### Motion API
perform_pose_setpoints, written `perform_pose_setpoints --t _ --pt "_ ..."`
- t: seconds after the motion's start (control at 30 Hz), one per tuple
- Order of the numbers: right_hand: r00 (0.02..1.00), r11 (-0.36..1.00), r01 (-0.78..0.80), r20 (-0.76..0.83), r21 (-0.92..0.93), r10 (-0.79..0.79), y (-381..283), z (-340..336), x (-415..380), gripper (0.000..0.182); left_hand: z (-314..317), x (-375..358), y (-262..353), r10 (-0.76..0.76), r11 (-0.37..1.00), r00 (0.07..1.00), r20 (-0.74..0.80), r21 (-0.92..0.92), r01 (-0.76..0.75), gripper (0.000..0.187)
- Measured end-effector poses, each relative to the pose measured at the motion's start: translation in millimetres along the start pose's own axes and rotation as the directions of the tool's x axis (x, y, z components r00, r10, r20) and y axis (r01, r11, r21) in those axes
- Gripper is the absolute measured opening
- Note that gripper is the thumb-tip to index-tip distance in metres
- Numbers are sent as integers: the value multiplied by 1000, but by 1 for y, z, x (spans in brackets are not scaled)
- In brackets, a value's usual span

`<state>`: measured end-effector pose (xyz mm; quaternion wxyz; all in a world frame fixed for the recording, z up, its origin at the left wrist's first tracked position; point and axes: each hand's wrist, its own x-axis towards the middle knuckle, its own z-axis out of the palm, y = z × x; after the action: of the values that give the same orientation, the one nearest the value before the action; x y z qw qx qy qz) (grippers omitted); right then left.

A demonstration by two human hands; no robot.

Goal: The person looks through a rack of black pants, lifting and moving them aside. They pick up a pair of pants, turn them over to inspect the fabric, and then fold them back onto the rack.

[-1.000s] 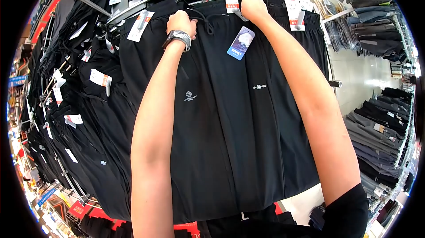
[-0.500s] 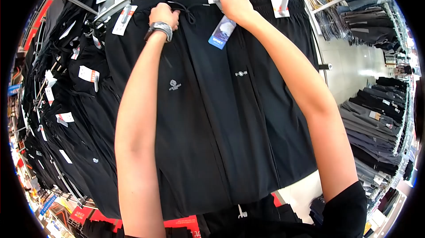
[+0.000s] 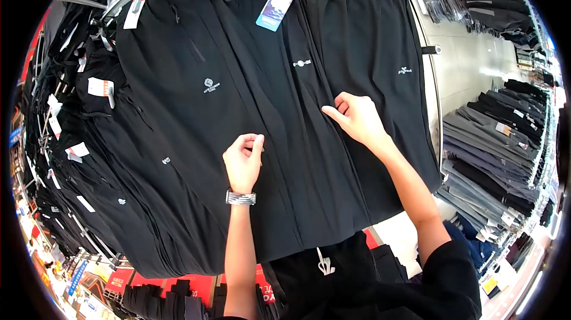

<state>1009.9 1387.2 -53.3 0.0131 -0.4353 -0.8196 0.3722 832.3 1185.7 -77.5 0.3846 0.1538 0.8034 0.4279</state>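
Black track pants hang side by side from the rack in front of me. My left hand [image 3: 242, 162], with a banded watch [image 3: 241, 197] on its wrist, is in front of the left pants [image 3: 184, 100]. Its fingers are curled in beside the thumb, and no cloth shows bunched in them. Near the seam between the middle pants [image 3: 276, 100] and the right pants [image 3: 372, 40], my right hand [image 3: 358, 119] has its thumb held apart from loosely bent fingers. Nothing shows in it. A blue and white hang tag [image 3: 275, 8] lies on the middle pants near the waist.
More dark pants [image 3: 125, 159] with white price tags hang at the left. A metal rack post [image 3: 431, 50] stands right of the pants. Folded trousers [image 3: 488, 141] fill shelves on the right. Below is a red display surface [image 3: 196, 281] with dark folded clothes.
Both hands have left the waistbands and come down toward me, in front of the pants' legs. The view has tilted lower, and the hang tag near the right hand is now uncovered.
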Motion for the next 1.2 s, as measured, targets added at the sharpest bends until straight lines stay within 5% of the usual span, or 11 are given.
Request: perform_pose_setpoints --t 0.1,0.23,0.4,0.6,0.7,0.77,1.07,1.2 --pt "999 996 -53 16 66 52 -3 3 -4 31 20 -6 -9 41 999 998 -40 19 -40 21" --pt "992 981 -122 31 149 119 -2 6 -3 34 29 -2 14 131 948 990 -54 300 -110 28" --pt "979 937 -176 -48 302 199 26 2 -6 28 36 3 7 171 923 985 -5 351 -158 22" --pt "974 907 -200 -27 370 225 34 -1 -9 27 48 -11 9 206 842 964 -169 532 -87 33" --pt "974 890 -214 14 403 227 34 4 -16 26 52 -13 1 43 908 999 -24 417 -29 30" --pt "981 920 -185 16 346 191 33 8 -33 31 51 -13 -13 -31 933 997 76 359 2 25" --pt "948 962 -270 179 23 262 9 5 -153 41 17 -114 -9 -41 823 999 16 568 25 38" --pt "918 941 -339 214 -9 333 5 -9 -186 37 10 -149 -19 -220 845 961 168 525 102 42"
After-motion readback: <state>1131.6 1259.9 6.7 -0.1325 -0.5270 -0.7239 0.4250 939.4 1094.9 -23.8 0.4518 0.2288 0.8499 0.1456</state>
